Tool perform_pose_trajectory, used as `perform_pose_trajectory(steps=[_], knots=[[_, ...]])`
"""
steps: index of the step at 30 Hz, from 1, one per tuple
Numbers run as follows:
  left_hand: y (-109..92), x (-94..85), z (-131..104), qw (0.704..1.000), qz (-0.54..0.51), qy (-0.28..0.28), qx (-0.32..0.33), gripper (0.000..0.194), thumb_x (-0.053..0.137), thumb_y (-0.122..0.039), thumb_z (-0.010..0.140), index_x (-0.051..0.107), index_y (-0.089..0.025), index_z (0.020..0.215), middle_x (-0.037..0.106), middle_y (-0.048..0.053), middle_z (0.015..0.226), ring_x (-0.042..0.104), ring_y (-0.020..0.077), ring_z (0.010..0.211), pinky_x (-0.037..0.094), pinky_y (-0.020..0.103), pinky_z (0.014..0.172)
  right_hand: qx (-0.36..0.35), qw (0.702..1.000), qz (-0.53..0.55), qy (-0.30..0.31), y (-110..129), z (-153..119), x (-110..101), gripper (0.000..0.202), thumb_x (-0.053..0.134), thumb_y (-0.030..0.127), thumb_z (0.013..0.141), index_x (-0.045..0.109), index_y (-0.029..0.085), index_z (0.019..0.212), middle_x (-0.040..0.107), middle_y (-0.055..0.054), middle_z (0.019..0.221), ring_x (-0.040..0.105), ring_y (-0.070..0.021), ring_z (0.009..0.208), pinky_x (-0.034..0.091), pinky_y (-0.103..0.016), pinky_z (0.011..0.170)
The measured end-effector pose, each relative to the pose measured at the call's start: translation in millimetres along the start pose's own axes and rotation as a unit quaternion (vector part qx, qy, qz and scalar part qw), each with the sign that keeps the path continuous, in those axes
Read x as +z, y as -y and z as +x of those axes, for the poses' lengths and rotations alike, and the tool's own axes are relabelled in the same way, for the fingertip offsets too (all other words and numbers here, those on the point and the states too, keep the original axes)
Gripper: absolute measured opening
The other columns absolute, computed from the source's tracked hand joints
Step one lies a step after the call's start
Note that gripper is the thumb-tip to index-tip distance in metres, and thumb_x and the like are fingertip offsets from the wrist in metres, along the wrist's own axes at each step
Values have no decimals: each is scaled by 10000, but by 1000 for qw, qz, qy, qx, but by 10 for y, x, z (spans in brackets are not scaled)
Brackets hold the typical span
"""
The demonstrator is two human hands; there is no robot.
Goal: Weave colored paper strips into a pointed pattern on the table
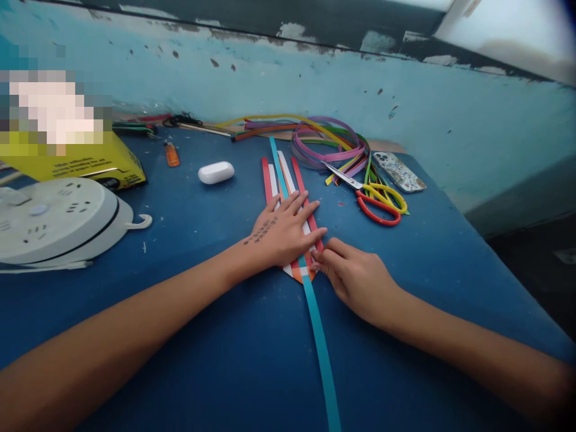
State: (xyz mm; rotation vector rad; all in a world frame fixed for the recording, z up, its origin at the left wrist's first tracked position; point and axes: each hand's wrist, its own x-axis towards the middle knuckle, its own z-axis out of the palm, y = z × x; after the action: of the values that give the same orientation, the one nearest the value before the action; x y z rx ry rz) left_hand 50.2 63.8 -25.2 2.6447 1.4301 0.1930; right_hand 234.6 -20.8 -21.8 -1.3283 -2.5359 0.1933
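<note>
My left hand [288,231] lies flat over a bundle of woven strips, fingers spread and pointing away from me. Red strips [296,170], white strips [282,161] and a teal strip [324,354] run lengthwise under it. The teal strip reaches from beyond my fingers down to the near edge of the view. At the near end, orange, white and red strips cross in a small woven corner [305,272]. My right hand [355,276] is at the right side of this weave, thumb and fingertips pinched on a red strip's edge. My left palm hides the middle.
Scissors [380,203] with red and yellow handles lie to the right, beside a coil of coloured strips [330,141] and a phone [399,172]. A white case [216,173], an orange lighter [171,155], a yellow box [90,157] and a round white device [63,219] sit left.
</note>
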Motion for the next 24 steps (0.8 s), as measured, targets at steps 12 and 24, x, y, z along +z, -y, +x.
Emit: perform_pose_trajectory(steps=[12,24], knots=[[-6,3,10,1000,8,-4,-13,802,333,-684,1006,319,-151,1605,230,99,1701,195,259,1582,132,489,1283,21,982,188,-11,-123,62,-90,193,551,220,1025,743,202,1040,688,-66,1065,681,-172,929,536,-299,843],[30,23,22,1000,23,2,-12,757,233,-634,1044,275,-150,1625,172,70,1716,164,227,1590,131,476,1288,16,985,171,-22,-124,41,-27,222,509,245,1040,727,203,1038,669,-78,1070,653,-184,843,524,-329,778]])
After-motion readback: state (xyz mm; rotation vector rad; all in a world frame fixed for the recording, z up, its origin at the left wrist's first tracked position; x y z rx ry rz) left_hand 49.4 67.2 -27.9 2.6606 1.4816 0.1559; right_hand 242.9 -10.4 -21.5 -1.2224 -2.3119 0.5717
